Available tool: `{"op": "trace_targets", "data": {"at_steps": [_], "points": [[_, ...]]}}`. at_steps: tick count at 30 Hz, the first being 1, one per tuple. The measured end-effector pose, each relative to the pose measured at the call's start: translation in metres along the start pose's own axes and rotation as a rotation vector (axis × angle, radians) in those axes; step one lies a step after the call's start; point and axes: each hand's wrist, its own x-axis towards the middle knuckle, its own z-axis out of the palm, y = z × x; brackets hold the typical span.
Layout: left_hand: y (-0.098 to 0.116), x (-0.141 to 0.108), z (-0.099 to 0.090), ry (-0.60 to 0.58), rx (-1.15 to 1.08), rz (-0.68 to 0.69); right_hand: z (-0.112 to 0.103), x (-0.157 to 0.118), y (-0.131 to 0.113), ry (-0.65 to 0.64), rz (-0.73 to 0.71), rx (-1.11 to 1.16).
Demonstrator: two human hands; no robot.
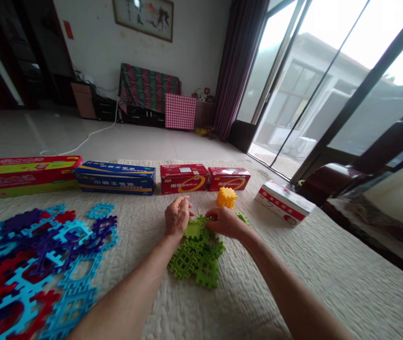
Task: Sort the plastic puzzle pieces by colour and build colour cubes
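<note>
Green plastic pieces (201, 246) with notched, toothed edges overlap in a loose cluster on a cream quilted cover (329, 264), on the near side of a yellow stack (226, 197) of similarly toothed shapes. The two nearest green pieces bear cross-barred, window-like openings, while one at the far left of the cluster shows a paler panel. Another green piece (243, 218) lies just to the right of the yellow stack, partly hidden behind the right arm.

A person's bare hands work apart from each other at the cluster's far end. The left hand (179, 216), left of the yellow stack, curls its fingers beside the green; the right hand (225, 221), just on the stack's near side, bends its fingers down to the pieces. Whether either is closed on a piece cannot be told. A pile of blue, purple and red pieces (38, 245) spreads well left of the stack; a white box (284, 203) sits to its right.
</note>
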Motion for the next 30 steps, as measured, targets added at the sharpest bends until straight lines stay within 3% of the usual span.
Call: {"op": "trace_targets", "data": {"at_steps": [5,9,11,13,20,30], "points": [[-0.001,0.000,0.000,-0.001,0.003,0.008,-0.012,0.000,0.013,0.166,-0.037,0.170],[-0.003,0.001,0.001,-0.005,-0.006,0.013,-0.012,-0.011,0.013,0.378,-0.129,-0.034],[-0.003,0.001,0.001,-0.008,-0.008,0.011,-0.008,-0.019,0.011,0.336,-0.161,-0.141],[-0.002,0.001,0.001,-0.008,-0.003,0.013,-0.006,-0.025,0.012,0.215,-0.170,-0.195],[-0.001,0.000,0.001,-0.011,0.002,0.000,-0.013,-0.029,0.010,0.030,-0.276,-0.189],[0.001,0.000,0.002,-0.010,0.019,-0.009,-0.006,-0.029,-0.005,0.017,-0.307,-0.161]]}}
